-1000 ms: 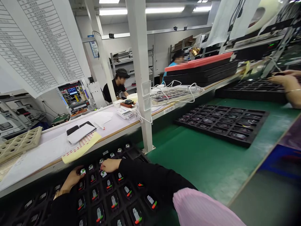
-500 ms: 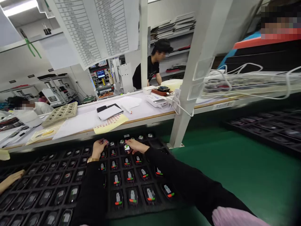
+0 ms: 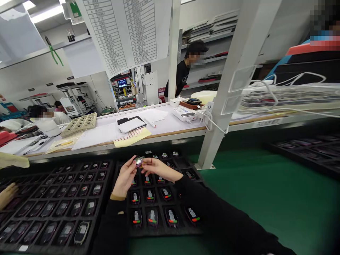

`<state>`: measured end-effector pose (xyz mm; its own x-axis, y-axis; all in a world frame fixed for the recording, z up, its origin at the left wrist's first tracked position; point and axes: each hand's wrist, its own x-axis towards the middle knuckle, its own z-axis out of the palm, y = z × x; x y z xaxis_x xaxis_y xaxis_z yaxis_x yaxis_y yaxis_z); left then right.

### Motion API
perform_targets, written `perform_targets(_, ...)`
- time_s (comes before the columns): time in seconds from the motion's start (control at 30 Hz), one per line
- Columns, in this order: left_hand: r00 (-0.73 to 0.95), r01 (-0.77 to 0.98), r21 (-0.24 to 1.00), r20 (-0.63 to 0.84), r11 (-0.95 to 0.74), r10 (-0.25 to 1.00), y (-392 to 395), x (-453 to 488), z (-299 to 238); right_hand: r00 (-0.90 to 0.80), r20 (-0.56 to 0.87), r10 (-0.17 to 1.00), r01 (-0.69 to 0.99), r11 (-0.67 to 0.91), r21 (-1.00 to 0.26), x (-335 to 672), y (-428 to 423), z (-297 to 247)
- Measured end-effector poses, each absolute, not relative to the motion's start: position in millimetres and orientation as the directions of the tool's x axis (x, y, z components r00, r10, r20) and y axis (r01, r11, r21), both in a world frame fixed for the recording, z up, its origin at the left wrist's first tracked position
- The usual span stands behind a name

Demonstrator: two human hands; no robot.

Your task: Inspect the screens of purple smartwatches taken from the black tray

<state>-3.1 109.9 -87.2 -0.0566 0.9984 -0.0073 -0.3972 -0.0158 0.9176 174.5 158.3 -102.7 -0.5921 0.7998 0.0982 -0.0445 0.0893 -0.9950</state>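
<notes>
A small strapless smartwatch (image 3: 137, 161) with a purple rim and a pale, shiny face is raised above the black tray (image 3: 159, 231). My left hand (image 3: 124, 179) pinches its left side between thumb and fingers. On its other side, the fingertips of my right hand (image 3: 160, 169) close on the edge, partly hidden behind it. Below, several smartwatches sit in the tray's compartments, such as one lit watch (image 3: 150, 194) showing white text with a red and green bar. My forearms and hands cover part of the tray.
Another black tray (image 3: 102, 209) of dark watches lies on the left, where another person's hand (image 3: 7, 194) reaches in. A white post (image 3: 212, 141) rises at right from the green mat (image 3: 247, 191). Above the trays runs a shelf (image 3: 164, 132) with papers, phones and cables.
My hands, apart over the tray before, have come together at one watch held higher. The view has shifted, and the other person's hand at left has moved.
</notes>
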Motion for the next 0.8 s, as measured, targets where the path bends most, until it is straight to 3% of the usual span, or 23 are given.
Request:
perform_targets(0.2, -0.037, -0.426, 0.905, -0.025, 0.007, 0.999, 80.8, 7.0, -79.1, -0.557, 0.179, 0.811, -0.195, 0.081, -0.977, 183.7, 135.0, -91.3)
perform_targets(0.43, 0.063, -0.49, 0.871, -0.014, 0.043, 0.998, 63.2, 20.2, -74.3, -0.53, 0.191, 0.826, -0.231, 0.077, -0.97, 188.6, 111.9, -75.9)
perform_targets(0.67, 0.082, -0.589, 0.804, -0.05, 0.089, 0.995, 53.8, 24.1, -91.7, -0.36, 0.295, 0.885, -0.094, 0.281, -0.955, 182.5, 109.5, -85.9)
perform_targets(0.8, 0.085, -0.578, 0.809, -0.068, 0.105, 0.994, 50.2, 20.9, -89.2, -0.374, 0.344, 0.861, 0.028, 0.381, -0.924, 187.1, 115.1, -83.8)
